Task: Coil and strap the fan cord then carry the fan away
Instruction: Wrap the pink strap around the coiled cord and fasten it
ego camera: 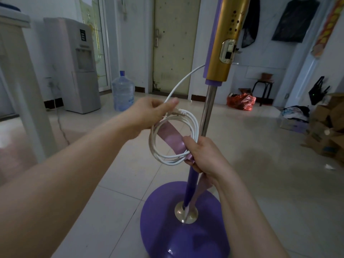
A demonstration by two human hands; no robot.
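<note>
Your forearms reach up from the bottom edge toward the fan point(227, 43), which stands upright on the tiled floor point(270, 183) directly in front of you. Your left hand point(149, 112) pinches the top of the coiled cord point(167, 160) between thumb and fingers, just where the plug point(179, 114) lies against the loops. Your right hand point(203, 157) is clenched around the strap point(172, 136) at the coil's lower right side, close against the pole point(208, 108).

The cord is white and thin, wound into several roughly round loops that hang between your hands. One free length arcs up from your left hand to the purple collar under the fan's gold control column. The strap is a flat, pale pink band. It crosses slantwise through the middle of the coil, and its tail hangs below your right fist along the purple lower pole. The pole is chrome above your hand and purple beneath it, and it ends in a brass-coloured ring on the round purple base point(160, 235).

Toward the floor's far left edge stand a white water dispenser point(80, 66) and, beside it, a blue-capped water bottle point(122, 92). A red bag point(241, 101) and a dark stool point(263, 86) sit by the far wall. Cardboard boxes point(327, 131) are piled along the right edge.
</note>
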